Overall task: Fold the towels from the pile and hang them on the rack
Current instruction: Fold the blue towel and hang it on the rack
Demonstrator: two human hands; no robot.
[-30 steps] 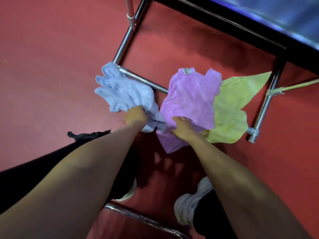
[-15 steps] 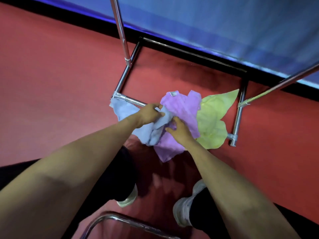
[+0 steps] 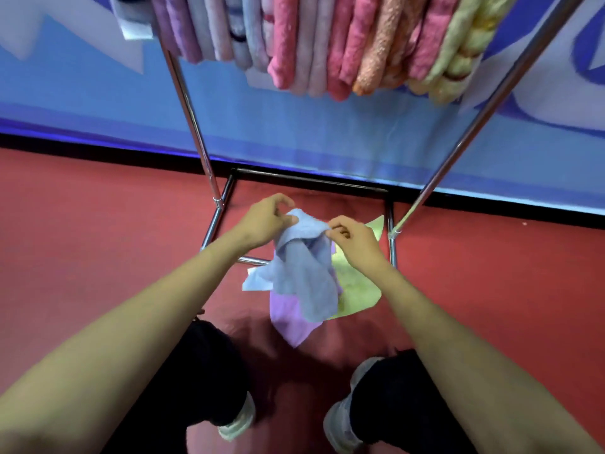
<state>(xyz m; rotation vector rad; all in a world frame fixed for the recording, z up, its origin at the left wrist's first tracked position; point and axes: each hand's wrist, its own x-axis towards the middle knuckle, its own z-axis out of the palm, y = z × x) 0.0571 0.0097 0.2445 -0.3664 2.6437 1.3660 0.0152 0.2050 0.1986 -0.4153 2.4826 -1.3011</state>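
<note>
A light blue towel [image 3: 304, 276] hangs crumpled in the air above the floor. My left hand [image 3: 265, 221] pinches its top edge on the left, and my right hand [image 3: 350, 237] pinches the same edge on the right. Under it on the red floor lie a purple towel [image 3: 288, 322] and a yellow-green towel [image 3: 357, 290]. The chrome rack [image 3: 193, 126] stands right in front of me, with several folded towels [image 3: 327, 44] in purple, pink, orange and yellow hung side by side along its top bar.
The rack's base frame [image 3: 311, 181] rests on the red floor around the towel pile. A blue wall [image 3: 327, 136] with a black skirting runs behind it. My two shoes [image 3: 340, 424] stand at the bottom of the view.
The blue towel has come up off the floor, now held by both hands at its top edge. The view has tilted up, bringing the hung towels on the rack into sight.
</note>
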